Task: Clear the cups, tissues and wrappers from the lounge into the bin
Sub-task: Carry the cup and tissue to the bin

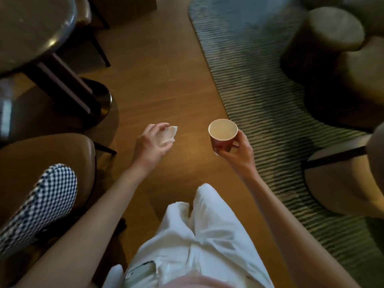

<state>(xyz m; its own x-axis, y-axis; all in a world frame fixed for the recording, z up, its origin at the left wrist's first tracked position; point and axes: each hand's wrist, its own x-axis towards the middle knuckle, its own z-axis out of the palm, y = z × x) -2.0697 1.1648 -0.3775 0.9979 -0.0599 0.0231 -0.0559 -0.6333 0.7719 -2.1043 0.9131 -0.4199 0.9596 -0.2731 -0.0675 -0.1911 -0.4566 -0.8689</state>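
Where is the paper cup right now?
The paper cup sits upright in the right hand, over the wooden floor beside the striped rug.

Wooden floor [158, 84] at centre. Striped rug [259, 84] at 2 o'clock. Dark round table [31, 28] at 10 o'clock. Brown chair [41, 150] with checked cushion [41, 204] at 8 o'clock.

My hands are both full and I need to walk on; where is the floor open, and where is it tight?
Open: the wooden floor strip running ahead between the dark round table and the striped grey rug. Tight: left, by the brown leather chair and table base; right, round beige stools on the rug.
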